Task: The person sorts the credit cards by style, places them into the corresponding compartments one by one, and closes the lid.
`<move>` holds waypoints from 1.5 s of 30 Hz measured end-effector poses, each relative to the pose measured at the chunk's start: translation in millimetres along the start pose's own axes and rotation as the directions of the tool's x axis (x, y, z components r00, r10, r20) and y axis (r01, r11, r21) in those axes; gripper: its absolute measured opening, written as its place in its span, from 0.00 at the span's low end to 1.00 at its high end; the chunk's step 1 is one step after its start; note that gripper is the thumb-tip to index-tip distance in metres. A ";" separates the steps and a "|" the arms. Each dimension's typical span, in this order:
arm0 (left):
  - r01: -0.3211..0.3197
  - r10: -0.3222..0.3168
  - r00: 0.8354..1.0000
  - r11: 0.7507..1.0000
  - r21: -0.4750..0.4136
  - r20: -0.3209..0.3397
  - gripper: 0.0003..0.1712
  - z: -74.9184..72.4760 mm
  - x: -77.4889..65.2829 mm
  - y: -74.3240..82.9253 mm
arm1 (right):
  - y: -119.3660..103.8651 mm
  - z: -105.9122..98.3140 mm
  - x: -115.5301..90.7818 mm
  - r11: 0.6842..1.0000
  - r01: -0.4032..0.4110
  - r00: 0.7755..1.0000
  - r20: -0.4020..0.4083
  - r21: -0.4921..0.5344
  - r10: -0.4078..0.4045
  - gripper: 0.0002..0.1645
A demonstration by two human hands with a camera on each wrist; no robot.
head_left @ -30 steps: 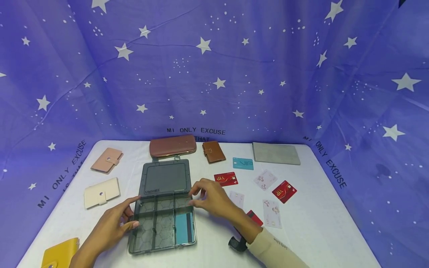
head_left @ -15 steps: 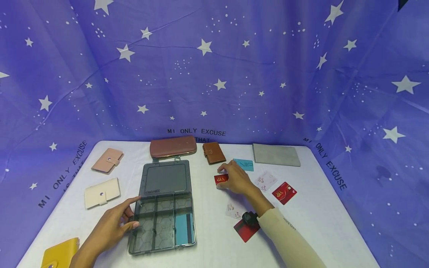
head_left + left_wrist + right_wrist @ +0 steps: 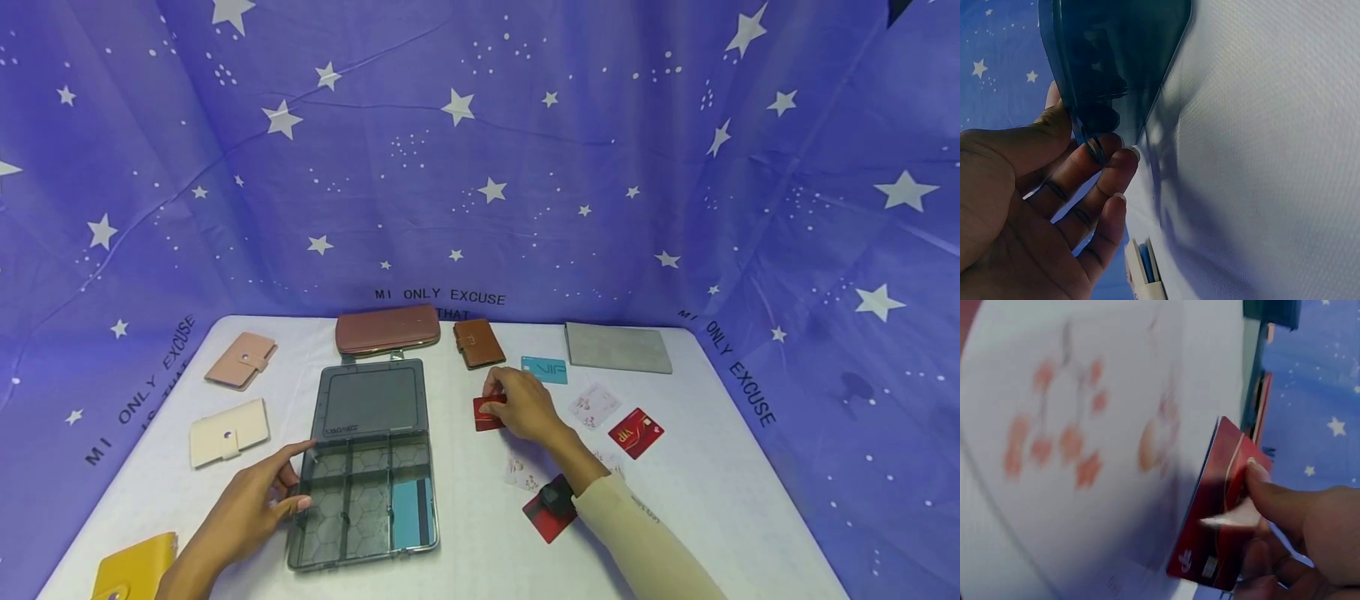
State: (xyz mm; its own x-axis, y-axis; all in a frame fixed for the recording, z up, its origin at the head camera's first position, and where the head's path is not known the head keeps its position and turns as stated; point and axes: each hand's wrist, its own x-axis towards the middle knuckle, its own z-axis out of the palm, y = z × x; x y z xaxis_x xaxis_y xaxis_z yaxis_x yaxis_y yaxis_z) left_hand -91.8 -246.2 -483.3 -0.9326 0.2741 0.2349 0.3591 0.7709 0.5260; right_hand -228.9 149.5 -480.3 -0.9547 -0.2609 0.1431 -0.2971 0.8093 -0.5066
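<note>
A dark see-through plastic compartment box (image 3: 367,546) lies with its lid (image 3: 372,402) folded back on the table. My left hand (image 3: 243,508) grips its left side, thumb and fingers about the wall; the left wrist view shows the box's edge (image 3: 1116,69) between them. One blue card (image 3: 412,512) with a dark stripe lies in the front right compartment. To the right of the box, my right hand (image 3: 525,407) pinches a red card (image 3: 487,414) by its edge. In the right wrist view this red card (image 3: 1210,506) stands tilted, above a white flower-patterned card (image 3: 1072,425).
Right of the box lie a blue VIP card (image 3: 544,369), another red card (image 3: 636,433), a striped red card (image 3: 547,521) and several pale flowered cards (image 3: 596,406). Around them are a maroon wallet (image 3: 387,327), brown wallet (image 3: 480,342), grey wallet (image 3: 618,347), and pink (image 3: 242,360), cream (image 3: 228,432) and yellow (image 3: 135,567) card holders.
My right hand has moved right from the box to the red card, taken hold of it and shifted it slightly left and nearer. The left hand has stayed on the box.
</note>
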 end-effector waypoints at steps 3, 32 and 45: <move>-0.007 0.007 1.000 1.000 0.001 -0.006 0.44 -0.2 0.2 0.4 | -9.1 -1.4 -3.1 0.997 0.028 0.999 -0.039 0.066 -0.025 0.11; -0.005 0.005 1.000 1.000 -0.008 -0.015 0.44 0.1 0.1 0.2 | -126.3 56.9 -61.9 0.922 0.184 0.953 0.168 0.342 -0.253 0.11; 0.001 -0.001 1.000 1.000 -0.018 -0.009 0.44 0.2 -0.5 -0.4 | -137.5 60.5 -68.9 0.928 0.370 0.912 0.211 -0.051 -0.352 0.12</move>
State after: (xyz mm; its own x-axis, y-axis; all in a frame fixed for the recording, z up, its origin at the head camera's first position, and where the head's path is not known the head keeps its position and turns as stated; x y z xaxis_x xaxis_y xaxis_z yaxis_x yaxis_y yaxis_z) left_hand -91.5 -246.6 -483.7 -0.9325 0.2683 0.2416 0.3590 0.7607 0.5408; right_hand -121.3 24.4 -471.9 -0.7624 -0.6340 0.1294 -0.6298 0.6811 -0.3734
